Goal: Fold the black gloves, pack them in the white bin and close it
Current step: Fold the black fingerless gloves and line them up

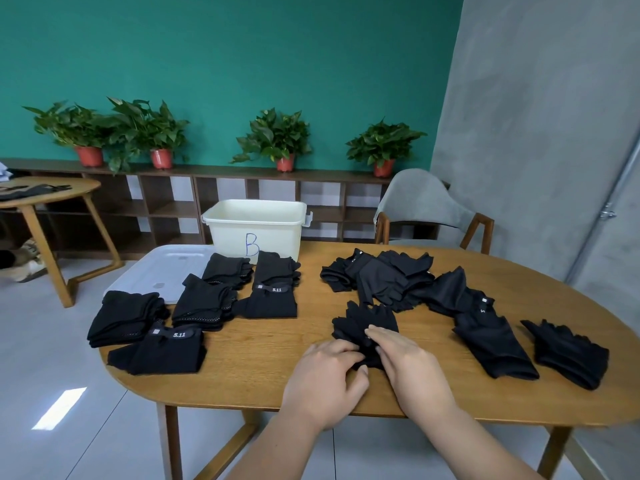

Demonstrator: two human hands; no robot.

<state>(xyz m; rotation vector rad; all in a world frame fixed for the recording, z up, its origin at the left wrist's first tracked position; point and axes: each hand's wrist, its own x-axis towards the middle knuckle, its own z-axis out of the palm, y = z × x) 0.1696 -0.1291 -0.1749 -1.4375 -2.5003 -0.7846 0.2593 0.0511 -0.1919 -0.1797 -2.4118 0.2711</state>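
The glove (363,323) I'm folding lies bunched near the front of the table (270,358), fingers pointing away, pinched by my left hand (329,372) and pressed flat under my right hand (405,362). Five folded stacks (204,303) sit to my left (two show a "5.11" label), and unfolded gloves (398,282) sprawl to my right. The white bin (256,226) marked "B" stands open at the far edge, its lid (156,271) lying flat beside it.

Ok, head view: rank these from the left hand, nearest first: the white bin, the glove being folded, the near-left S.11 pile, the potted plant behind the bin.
1. Glove being folded: gripped by the left hand.
2. Near-left S.11 pile: to its left, by the table's near edge.
3. White bin: far side of the table.
4. Potted plant: on the shelf behind the bin.
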